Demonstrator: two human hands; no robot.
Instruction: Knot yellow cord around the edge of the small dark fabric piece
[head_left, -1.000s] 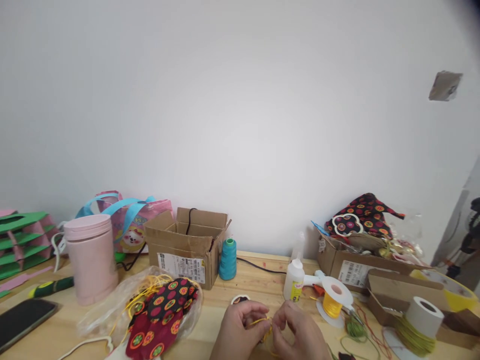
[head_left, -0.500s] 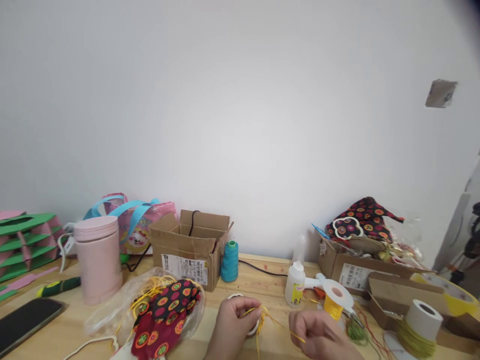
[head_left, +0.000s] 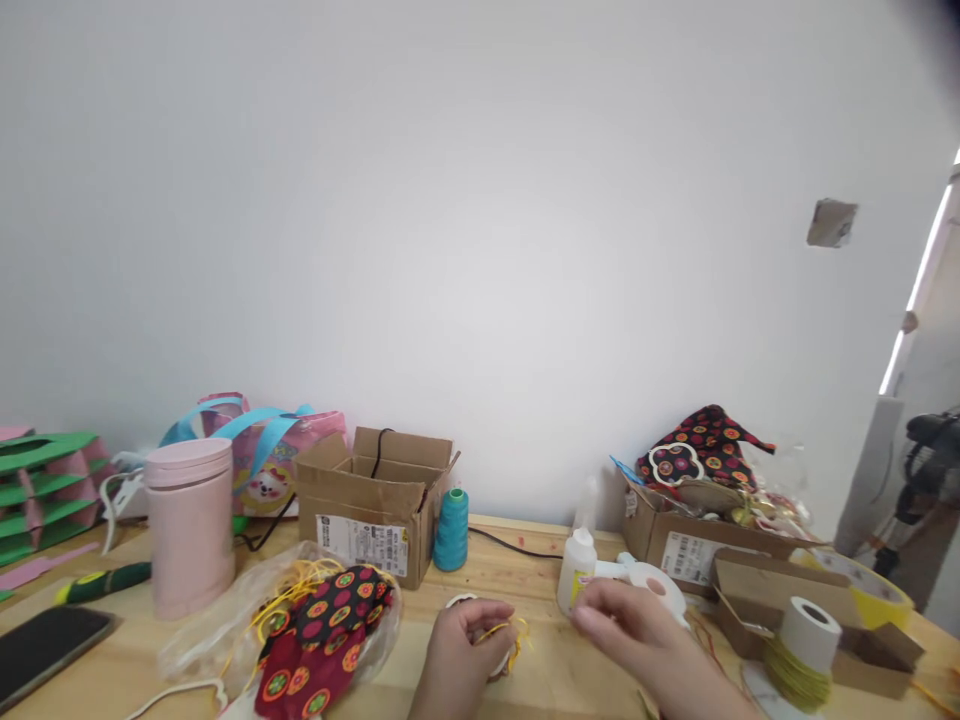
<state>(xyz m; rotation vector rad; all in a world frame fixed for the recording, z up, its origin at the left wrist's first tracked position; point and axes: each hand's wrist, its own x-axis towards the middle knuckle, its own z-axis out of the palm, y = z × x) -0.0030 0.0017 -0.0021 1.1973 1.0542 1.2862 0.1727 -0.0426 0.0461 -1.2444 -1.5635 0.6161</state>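
Observation:
My left hand (head_left: 466,655) is closed in a pinch on yellow cord (head_left: 519,638), whose loose loops stick out past the fingertips. Behind those fingers shows the pale rim of a small piece (head_left: 459,600), mostly covered by the hand. My right hand (head_left: 637,625) is held to the right, apart from the left, with its fingers curled together. Whatever it pinches, if anything, is hidden. Just behind it stands a white squeeze bottle (head_left: 577,560), and a white spool (head_left: 656,585) is partly covered by the hand.
A plastic bag (head_left: 217,620) with patterned fabric (head_left: 322,640) and yellow cord lies left. Behind stand a pink canister (head_left: 191,530), an open carton (head_left: 367,540) and a teal thread cone (head_left: 451,535). Rightward are a filled carton (head_left: 637,520), an olive cord spool (head_left: 799,660) and yellow tape (head_left: 877,590).
My right hand has moved up and turned, now covering much of the white spool; the yellow strand at its fingertips no longer shows. Less cord hangs from my left hand. The view has shifted slightly.

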